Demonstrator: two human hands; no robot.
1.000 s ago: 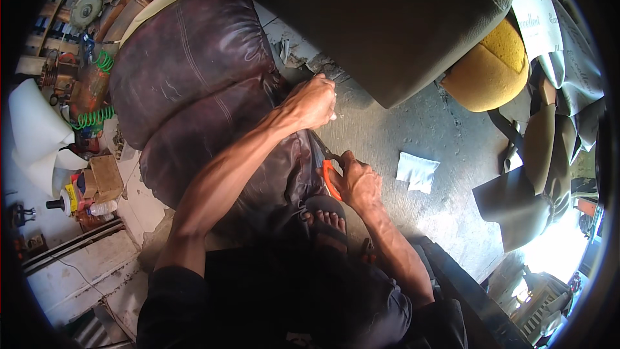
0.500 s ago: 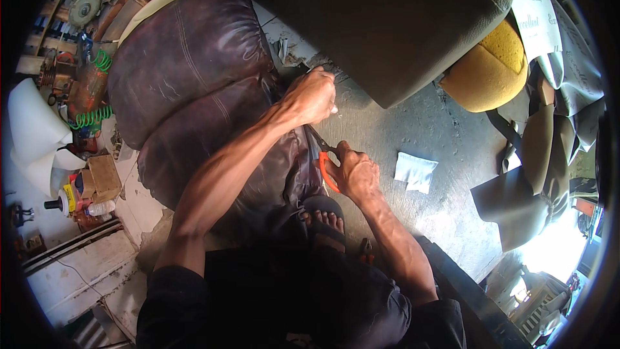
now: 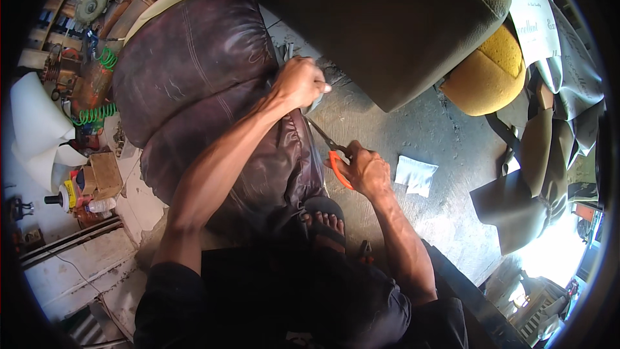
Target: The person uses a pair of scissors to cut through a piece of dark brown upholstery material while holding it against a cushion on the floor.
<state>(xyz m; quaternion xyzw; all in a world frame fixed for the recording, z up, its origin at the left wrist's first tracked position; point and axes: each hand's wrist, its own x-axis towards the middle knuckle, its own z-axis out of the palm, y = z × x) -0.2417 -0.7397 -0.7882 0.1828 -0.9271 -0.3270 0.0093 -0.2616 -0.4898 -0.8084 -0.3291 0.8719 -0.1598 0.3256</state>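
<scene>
A dark maroon leather seat cushion (image 3: 194,58) with stitched seams lies on the floor ahead of me, to the left. My left hand (image 3: 301,84) is closed at its right side, pulling up the edge of the cover; a greyish bit of material shows under the fingers. My right hand (image 3: 368,172) grips scissors (image 3: 338,169) with orange handles. Their dark blades point up and left toward the cover's edge, just below my left hand. How far the blades are apart is hard to make out. My sandalled foot (image 3: 325,220) rests against the cushion's near right corner.
A large dark padded piece (image 3: 387,32) stands beyond my hands. Yellow foam (image 3: 487,77) and leather offcuts (image 3: 513,203) lie to the right. A white scrap (image 3: 415,175) and pliers (image 3: 366,251) are on the floor. Left stand a compressor with a green hose (image 3: 93,114) and bottles (image 3: 64,197).
My left hand has moved a little up and left, lifting the cover's edge. The scissors have drawn slightly right and down, away from that hand, with more blade showing.
</scene>
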